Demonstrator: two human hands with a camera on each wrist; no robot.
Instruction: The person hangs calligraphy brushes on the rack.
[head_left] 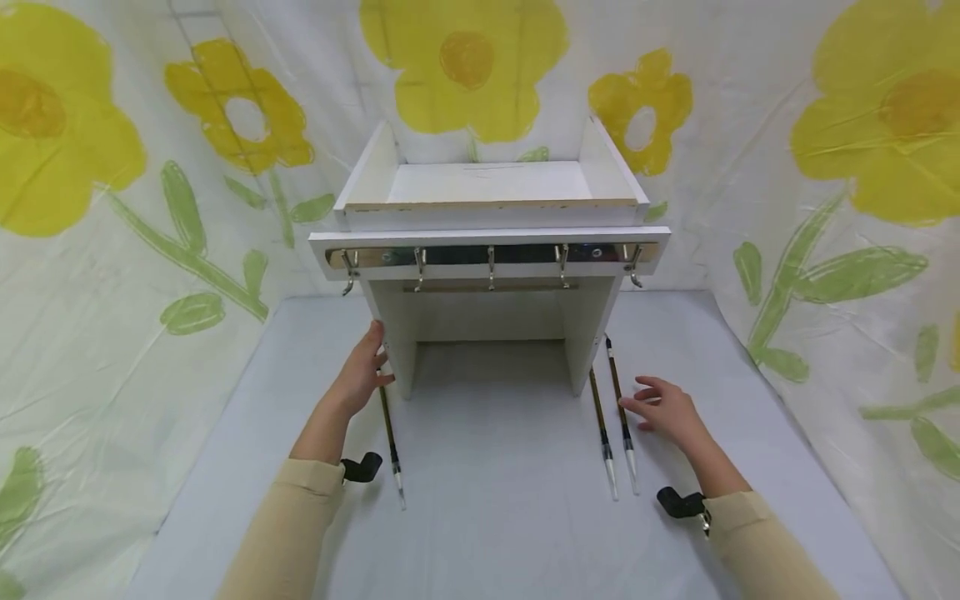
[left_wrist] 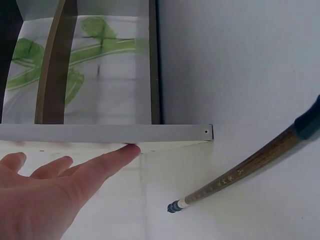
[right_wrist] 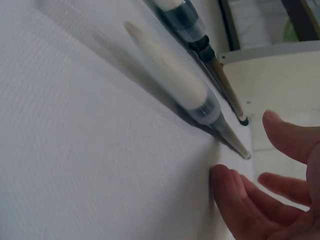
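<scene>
Currently, outer brush [head_left: 626,435] flat on the surface [head_left: 495,467], right of the white rack [head_left: 491,218]; long axis runs away from the person, white tip nearest, handle end by the rack's right side. Right grip [head_left: 663,410] hangs just to its right, much nearer than the other hand; thumb and fingers parted, slightly bent, pinching nothing. Brush lies leftward of those fingertips, crosswise to their reach; right wrist view shows a gap between. Inner brush [head_left: 603,431] close beside it, nearly parallel. Left grip [head_left: 360,373] touches the rack's left side, fingers spread, grasping nothing. Left brush [head_left: 392,442] just right of it, tip also nearward. Rack upright, five hooks [head_left: 491,267] along its front. Flowered cloth [head_left: 465,62] behind.
</scene>
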